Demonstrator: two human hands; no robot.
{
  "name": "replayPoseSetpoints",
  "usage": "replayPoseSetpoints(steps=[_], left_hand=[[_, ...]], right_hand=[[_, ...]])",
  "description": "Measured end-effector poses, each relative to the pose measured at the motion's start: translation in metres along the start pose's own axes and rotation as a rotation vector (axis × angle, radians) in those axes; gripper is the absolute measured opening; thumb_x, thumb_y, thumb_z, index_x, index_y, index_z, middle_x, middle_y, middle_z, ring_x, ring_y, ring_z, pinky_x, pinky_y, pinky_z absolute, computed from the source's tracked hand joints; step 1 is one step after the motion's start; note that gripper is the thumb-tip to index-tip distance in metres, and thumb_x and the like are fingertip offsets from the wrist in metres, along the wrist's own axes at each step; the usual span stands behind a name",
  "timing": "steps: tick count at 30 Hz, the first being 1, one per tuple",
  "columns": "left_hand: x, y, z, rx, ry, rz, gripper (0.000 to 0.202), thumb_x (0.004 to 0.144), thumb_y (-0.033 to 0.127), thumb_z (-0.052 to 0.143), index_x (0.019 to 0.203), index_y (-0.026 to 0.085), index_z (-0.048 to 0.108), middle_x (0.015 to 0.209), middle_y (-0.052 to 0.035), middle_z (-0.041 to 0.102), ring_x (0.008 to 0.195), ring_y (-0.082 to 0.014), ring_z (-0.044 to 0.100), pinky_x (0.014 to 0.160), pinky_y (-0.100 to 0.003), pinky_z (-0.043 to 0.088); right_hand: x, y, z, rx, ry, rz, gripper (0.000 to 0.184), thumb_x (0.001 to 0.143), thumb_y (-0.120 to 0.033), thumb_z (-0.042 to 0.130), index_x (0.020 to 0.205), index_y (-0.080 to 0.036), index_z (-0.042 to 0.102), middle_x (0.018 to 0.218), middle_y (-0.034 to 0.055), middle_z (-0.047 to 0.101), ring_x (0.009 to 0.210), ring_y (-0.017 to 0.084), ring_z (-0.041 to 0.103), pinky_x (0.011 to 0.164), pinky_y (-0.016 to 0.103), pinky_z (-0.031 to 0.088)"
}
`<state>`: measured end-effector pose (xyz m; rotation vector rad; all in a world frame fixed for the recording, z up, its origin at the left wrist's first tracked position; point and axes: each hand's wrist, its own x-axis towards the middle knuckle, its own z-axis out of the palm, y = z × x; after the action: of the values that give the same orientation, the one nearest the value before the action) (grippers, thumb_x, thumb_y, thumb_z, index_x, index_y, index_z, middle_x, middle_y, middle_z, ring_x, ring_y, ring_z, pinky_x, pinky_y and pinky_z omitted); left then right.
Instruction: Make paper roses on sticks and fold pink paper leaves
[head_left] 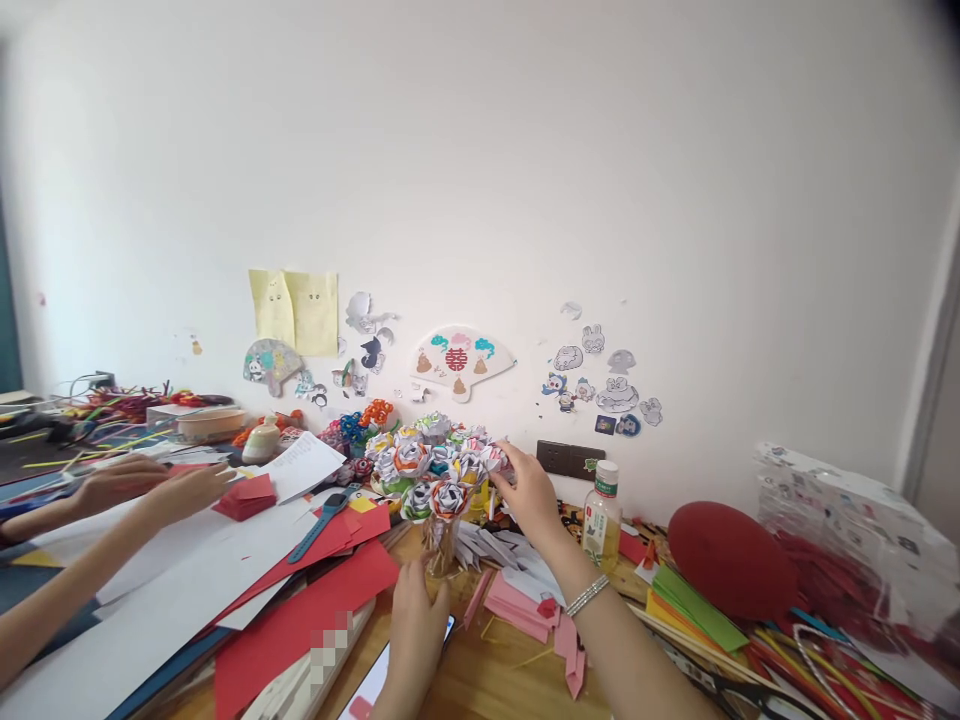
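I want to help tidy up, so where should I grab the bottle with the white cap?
Probably around the middle of the bottle, below its white cap, with fingers wrapped from the right in this view. It stands upright, so its sides suit a wrapped grip, and the right hand is on its left.

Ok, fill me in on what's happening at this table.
The person's right hand is at the right edge of a bunch of upright paper flowers. The left hand is low in front, over a phone; whether it grips anything is hidden. Further left, a co-worker's hands are near red paper.
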<state>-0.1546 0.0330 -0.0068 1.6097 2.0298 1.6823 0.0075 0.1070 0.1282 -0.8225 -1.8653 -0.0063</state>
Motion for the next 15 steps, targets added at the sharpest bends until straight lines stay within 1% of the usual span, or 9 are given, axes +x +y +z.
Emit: replayPoseSetpoints(steps=[3, 5, 7, 9, 10, 11, 12, 13, 15], left_hand=[[-0.007, 0.009, -0.001, 0.035, -0.012, 0.044, 0.033, 0.072, 0.029, 0.046, 0.101, 0.018, 0.056, 0.102, -0.0129, 0.062, 0.103, -0.0314, 0.058, 0.089, -0.047, 0.045], [-0.013, 0.017, 0.0, 0.053, -0.045, 0.075, 0.029, 0.072, 0.024, 0.045, 0.098, 0.021, 0.057, 0.101, -0.0115, 0.062, 0.102, -0.0307, 0.058, 0.09, -0.047, 0.045], [-0.022, 0.025, 0.004, 0.06, -0.116, 0.107, 0.027, 0.073, 0.02, 0.044, 0.096, 0.022, 0.058, 0.101, -0.0107, 0.061, 0.103, -0.0298, 0.057, 0.09, -0.047, 0.045], [-0.036, 0.031, 0.013, 0.059, -0.228, 0.151, 0.029, 0.074, 0.017, 0.042, 0.097, 0.022, 0.059, 0.105, -0.0108, 0.06, 0.105, -0.0282, 0.056, 0.092, -0.045, 0.044], [-0.044, 0.033, 0.02, 0.063, -0.306, 0.189, 0.031, 0.072, 0.014, 0.042, 0.097, 0.021, 0.059, 0.106, -0.0115, 0.06, 0.105, -0.0275, 0.055, 0.093, -0.044, 0.044], [-0.053, 0.034, 0.028, 0.074, -0.377, 0.228, 0.033, 0.069, 0.012, 0.044, 0.097, 0.02, 0.059, 0.11, -0.0127, 0.058, 0.109, -0.0274, 0.053, 0.095, -0.043, 0.042], [-0.062, 0.034, 0.037, 0.085, -0.437, 0.269, 0.036, 0.066, 0.009, 0.045, 0.098, 0.019, 0.059, 0.115, -0.0139, 0.056, 0.112, -0.0273, 0.051, 0.097, -0.042, 0.04], [-0.07, 0.033, 0.046, 0.088, -0.519, 0.297, 0.039, 0.064, 0.008, 0.047, 0.099, 0.019, 0.06, 0.114, -0.0141, 0.055, 0.112, -0.0266, 0.051, 0.097, -0.039, 0.041], [-0.083, 0.03, 0.064, 0.061, -0.676, 0.368, 0.035, 0.07, 0.009, 0.047, 0.1, 0.02, 0.061, 0.11, -0.0126, 0.058, 0.105, -0.0239, 0.055, 0.093, -0.034, 0.043]], right_hand=[[-0.001, 0.007, 0.001, 0.025, -0.008, 0.055, 0.051, 0.079, -0.017, 0.058, 0.129, -0.024, 0.049, 0.116, 0.007, 0.063, 0.102, 0.023, 0.06, 0.086, 0.038, 0.048], [-0.001, 0.008, 0.001, 0.028, -0.024, 0.089, 0.058, 0.078, -0.019, 0.058, 0.134, -0.022, 0.044, 0.114, 0.0091, 0.063, 0.098, 0.024, 0.061, 0.082, 0.038, 0.05], [-0.003, 0.008, -0.001, 0.028, -0.043, 0.113, 0.064, 0.076, -0.02, 0.059, 0.138, -0.019, 0.039, 0.113, 0.0114, 0.063, 0.096, 0.025, 0.062, 0.08, 0.038, 0.051], [-0.012, 0.01, -0.007, 0.038, -0.059, 0.117, 0.067, 0.075, -0.018, 0.056, 0.139, -0.018, 0.036, 0.116, 0.0121, 0.062, 0.096, 0.026, 0.062, 0.081, 0.039, 0.05], [-0.02, 0.012, -0.011, 0.052, -0.069, 0.113, 0.068, 0.075, -0.017, 0.054, 0.14, -0.02, 0.035, 0.119, 0.0113, 0.061, 0.096, 0.025, 0.062, 0.082, 0.04, 0.051], [-0.031, 0.015, -0.017, 0.064, -0.067, 0.109, 0.067, 0.075, -0.017, 0.052, 0.14, -0.022, 0.035, 0.123, 0.0102, 0.058, 0.098, 0.024, 0.061, 0.085, 0.041, 0.05], [-0.044, 0.02, -0.024, 0.078, -0.063, 0.11, 0.067, 0.075, -0.017, 0.051, 0.139, -0.024, 0.035, 0.126, 0.0092, 0.056, 0.102, 0.024, 0.06, 0.089, 0.042, 0.048], [-0.061, 0.026, -0.032, 0.093, -0.073, 0.119, 0.065, 0.076, -0.018, 0.05, 0.139, -0.025, 0.035, 0.128, 0.0081, 0.055, 0.105, 0.024, 0.059, 0.091, 0.042, 0.047], [-0.099, 0.04, -0.052, 0.091, -0.097, 0.156, 0.061, 0.079, -0.022, 0.048, 0.138, -0.027, 0.037, 0.13, 0.0076, 0.055, 0.107, 0.023, 0.059, 0.091, 0.04, 0.048]])
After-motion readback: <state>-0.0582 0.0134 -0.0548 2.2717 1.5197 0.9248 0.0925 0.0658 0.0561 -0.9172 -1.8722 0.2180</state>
